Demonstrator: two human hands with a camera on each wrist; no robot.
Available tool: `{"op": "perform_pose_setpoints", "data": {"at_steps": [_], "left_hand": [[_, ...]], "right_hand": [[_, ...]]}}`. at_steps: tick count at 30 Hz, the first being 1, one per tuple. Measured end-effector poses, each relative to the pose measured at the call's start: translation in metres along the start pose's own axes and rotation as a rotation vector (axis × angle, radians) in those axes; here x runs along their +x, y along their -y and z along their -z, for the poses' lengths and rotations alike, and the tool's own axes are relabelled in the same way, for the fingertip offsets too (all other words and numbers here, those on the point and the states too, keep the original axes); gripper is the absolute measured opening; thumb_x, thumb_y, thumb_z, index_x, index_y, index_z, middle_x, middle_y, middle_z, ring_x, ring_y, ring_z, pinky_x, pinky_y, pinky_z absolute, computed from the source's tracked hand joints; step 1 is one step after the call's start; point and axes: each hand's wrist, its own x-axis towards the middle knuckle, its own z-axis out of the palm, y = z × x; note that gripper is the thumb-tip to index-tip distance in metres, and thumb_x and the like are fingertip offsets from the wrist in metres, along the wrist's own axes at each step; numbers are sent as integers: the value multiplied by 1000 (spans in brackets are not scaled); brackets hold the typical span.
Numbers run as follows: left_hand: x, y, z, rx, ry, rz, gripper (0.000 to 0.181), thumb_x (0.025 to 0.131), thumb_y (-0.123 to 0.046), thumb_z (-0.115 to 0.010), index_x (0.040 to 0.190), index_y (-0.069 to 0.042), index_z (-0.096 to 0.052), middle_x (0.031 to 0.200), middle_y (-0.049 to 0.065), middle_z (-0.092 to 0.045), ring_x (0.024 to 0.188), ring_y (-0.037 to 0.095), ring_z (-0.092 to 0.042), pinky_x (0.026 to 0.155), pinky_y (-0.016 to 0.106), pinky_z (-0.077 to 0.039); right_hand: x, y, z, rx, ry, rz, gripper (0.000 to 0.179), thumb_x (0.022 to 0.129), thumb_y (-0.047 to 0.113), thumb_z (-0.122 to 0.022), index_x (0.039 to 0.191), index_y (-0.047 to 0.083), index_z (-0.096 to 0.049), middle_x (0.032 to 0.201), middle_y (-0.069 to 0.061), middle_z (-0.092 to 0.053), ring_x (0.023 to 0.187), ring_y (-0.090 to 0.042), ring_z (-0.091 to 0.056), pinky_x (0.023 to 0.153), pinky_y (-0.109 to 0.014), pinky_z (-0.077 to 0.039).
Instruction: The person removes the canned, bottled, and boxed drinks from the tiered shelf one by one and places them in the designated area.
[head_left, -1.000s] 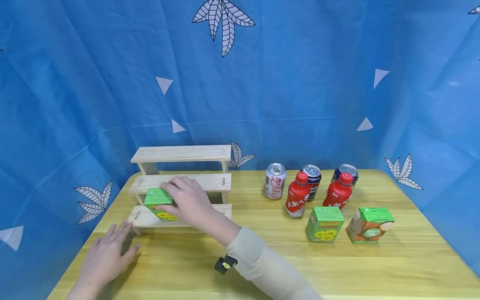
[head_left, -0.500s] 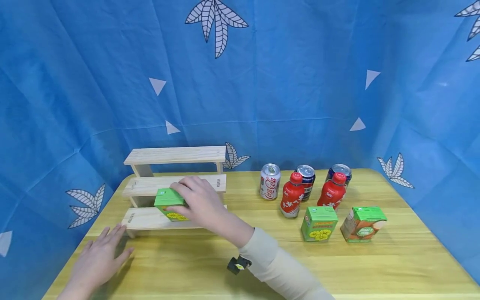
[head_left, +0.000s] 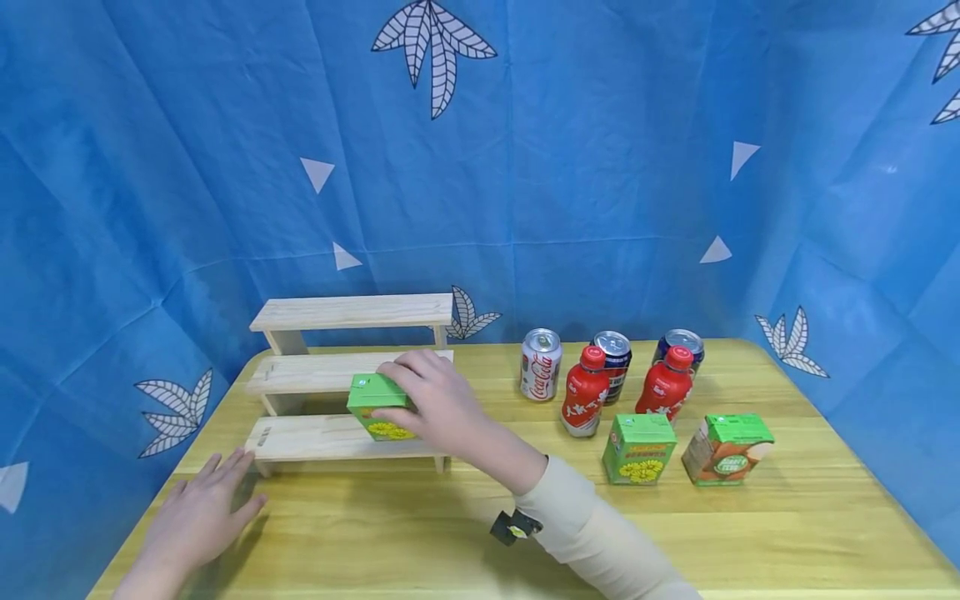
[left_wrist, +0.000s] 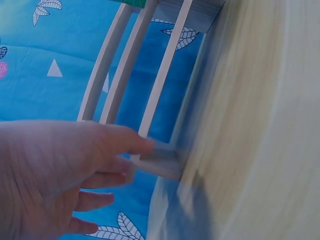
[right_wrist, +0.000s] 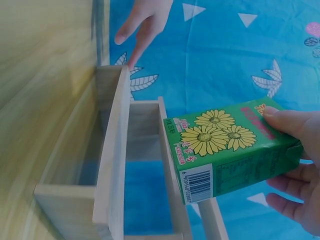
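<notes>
My right hand point(head_left: 442, 404) grips a green drink carton point(right_wrist: 220, 142) with yellow flowers printed on it, thumb on the front and fingers behind. In the head view the carton is upright and overlaps the right half of the lowest board of a three-step wooden rack point(head_left: 330, 437). The right wrist view shows the carton's barcode end pointing toward the rack's boards. My left hand point(head_left: 198, 521) has its fingers extended, fingertips right at the front left corner of the lowest board. Nothing is between its fingers.
To the right on the wooden table point(head_left: 525, 525) stand a white cola can point(head_left: 541, 367), two dark cans, two red bottles point(head_left: 585, 392), another green flower carton point(head_left: 639, 450) and a brown and green carton point(head_left: 727, 450). A blue cloth point(head_left: 615, 167) hangs behind.
My right hand has carried the carton rightward along the lowest board, from its left part to its right half. The left hand keeps its place at the corner. The head view shifted slightly.
</notes>
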Motion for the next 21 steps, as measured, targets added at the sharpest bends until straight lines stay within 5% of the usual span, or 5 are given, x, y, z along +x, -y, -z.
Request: {"op": "perform_pose_setpoints", "data": {"at_steps": [12, 21], "left_hand": [[-2, -3, -4, 21, -65, -16, 69, 91, -39, -63, 141, 4, -45, 144, 30, -45, 130, 55, -39, 99, 77, -31], [-1, -2, -4, 15, -55, -3, 68, 91, -37, -64, 142, 4, -44, 144, 31, -44, 131, 55, -38, 101, 76, -30]], "right_hand": [[-21, -16, 16, 27, -53, -17, 46, 82, 36, -78, 117, 10, -66, 108, -3, -65, 99, -16, -58, 76, -26, -51], [-36, -28, 28, 14, -48, -67, 48, 82, 37, -77, 120, 11, -65, 111, -3, -64, 100, -17, -58, 77, -28, -53]]}}
